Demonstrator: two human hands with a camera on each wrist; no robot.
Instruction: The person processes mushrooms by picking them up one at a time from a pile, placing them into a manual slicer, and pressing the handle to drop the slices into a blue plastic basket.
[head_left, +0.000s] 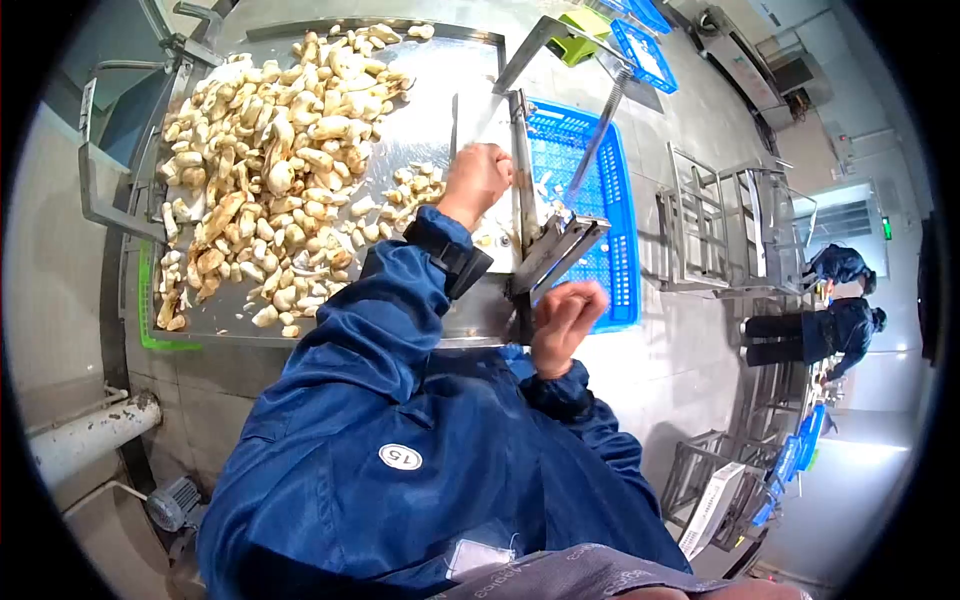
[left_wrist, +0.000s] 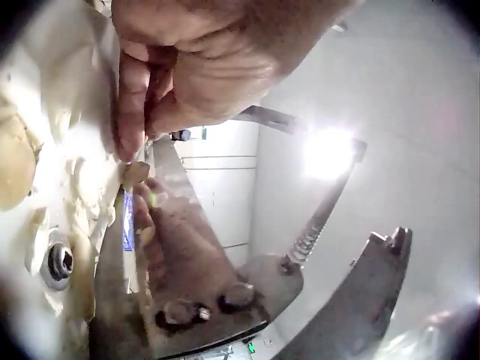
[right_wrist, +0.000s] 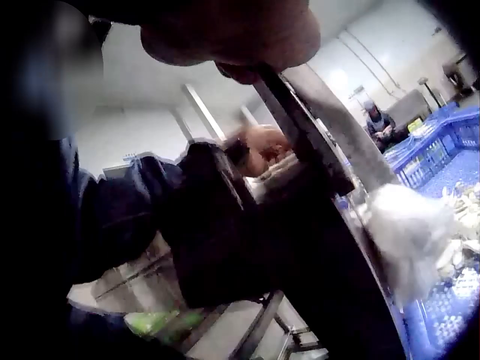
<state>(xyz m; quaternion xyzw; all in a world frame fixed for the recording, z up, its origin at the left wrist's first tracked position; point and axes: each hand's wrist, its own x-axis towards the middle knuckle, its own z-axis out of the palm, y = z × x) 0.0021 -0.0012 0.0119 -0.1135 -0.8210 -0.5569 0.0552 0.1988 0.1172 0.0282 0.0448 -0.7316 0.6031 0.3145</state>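
Observation:
My left hand is over the right side of the metal table, beside a lever cutter at its edge. In the left wrist view its fingers point down and pinch a small brownish mushroom piece right by the blade. My right hand is curled at the cutter's near end; in the right wrist view it grips the cutter's metal handle. Whole pale-brown mushrooms are heaped on the left of the table, with smaller pieces beside my left hand.
A blue perforated crate stands below the table's right edge, with white pieces inside. A coil spring rises over it. Metal rack frames stand to the right. Farther off, people in dark clothes work by blue crates.

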